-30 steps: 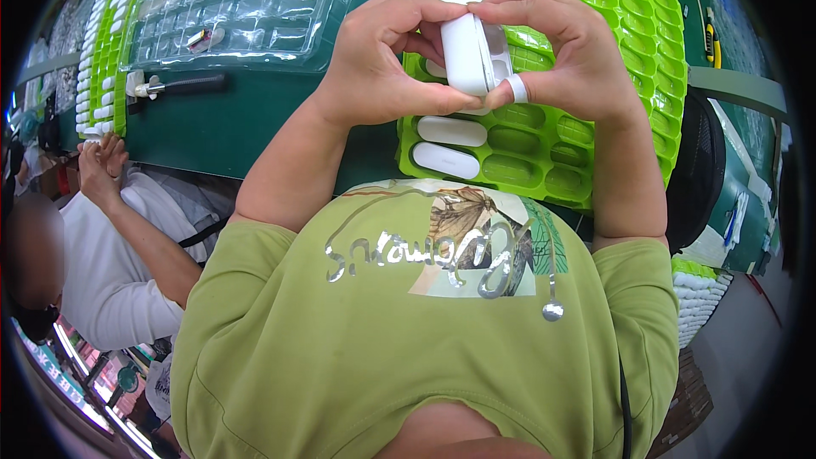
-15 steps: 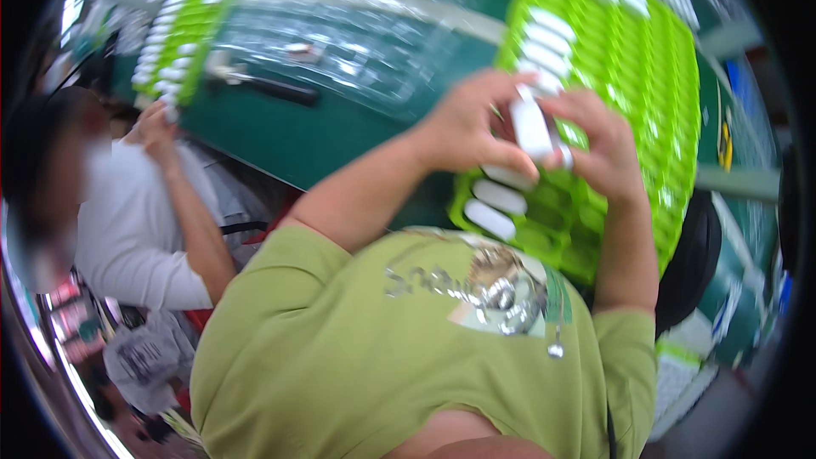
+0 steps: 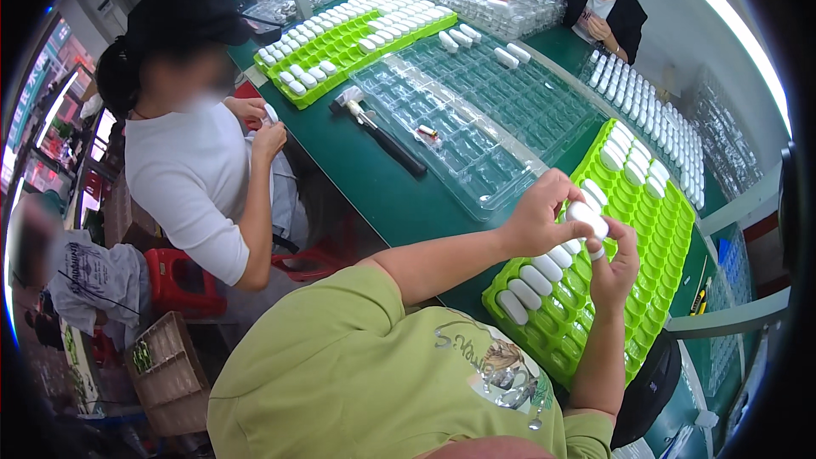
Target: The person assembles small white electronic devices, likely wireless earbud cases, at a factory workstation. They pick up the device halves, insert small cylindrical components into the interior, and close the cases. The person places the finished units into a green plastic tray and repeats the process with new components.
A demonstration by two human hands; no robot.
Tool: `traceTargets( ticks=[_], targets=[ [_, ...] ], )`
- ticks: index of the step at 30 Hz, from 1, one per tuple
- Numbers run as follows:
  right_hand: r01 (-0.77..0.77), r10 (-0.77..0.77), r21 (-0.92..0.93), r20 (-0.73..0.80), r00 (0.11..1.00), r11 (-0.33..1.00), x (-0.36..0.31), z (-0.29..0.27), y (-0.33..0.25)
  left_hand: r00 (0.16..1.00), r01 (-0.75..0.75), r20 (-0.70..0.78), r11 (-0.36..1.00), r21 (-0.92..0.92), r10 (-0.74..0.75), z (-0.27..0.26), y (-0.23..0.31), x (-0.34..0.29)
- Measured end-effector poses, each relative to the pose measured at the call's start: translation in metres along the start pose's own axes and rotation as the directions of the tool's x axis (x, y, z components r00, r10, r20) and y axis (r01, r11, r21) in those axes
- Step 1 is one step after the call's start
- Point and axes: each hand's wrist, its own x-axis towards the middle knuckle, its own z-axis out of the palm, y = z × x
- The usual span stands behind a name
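Note:
Between my two hands, over the bright green tray (image 3: 659, 276), is a smooth white oval case (image 3: 586, 219). My left hand (image 3: 544, 211) pinches it with thumb and fingers from the left. Closed on its lower right end is my right hand (image 3: 615, 265), which has a ring on one finger. More white oval cases (image 3: 535, 279) lie in a row of the tray's pockets below my left hand. Another group of white cases (image 3: 625, 153) fills pockets at the tray's far end. My fingers hide part of the held case.
A wide clear plastic tray (image 3: 476, 119) lies left of mine, with a black-handled hammer (image 3: 387, 140) beside it. To the left, a co-worker (image 3: 195, 153) handles a white piece near another green tray (image 3: 357, 42). Across the table sits a second person (image 3: 625, 0). A yellow cutter (image 3: 699, 299) lies right.
My view has swung, so more of the table and both co-workers show. The white case remains between my hands; it is now turned with its broad rounded face showing.

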Motion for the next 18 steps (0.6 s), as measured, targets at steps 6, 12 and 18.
traceTargets(
  ticks=[6, 12, 18],
  targets=[
    [0.229, -0.261, -0.220, -0.131, 0.956, 0.948, 0.014, 0.012, -0.032, 0.955, -0.093, -0.257, 0.970, 0.223, 0.150, 0.021, 0.020, 0.032],
    [0.010, 0.104, 0.175, -0.627, 0.772, 0.984, 0.040, 0.021, -0.032, 0.797, -0.458, -0.257, 0.824, 0.335, 0.547, 0.048, 0.046, 0.055],
    [0.187, -0.062, 0.056, -0.816, 0.574, 0.981, 0.067, 0.019, -0.058, 0.888, -0.286, -0.337, 0.949, 0.132, 0.314, 0.057, 0.068, 0.070]
  ],
)
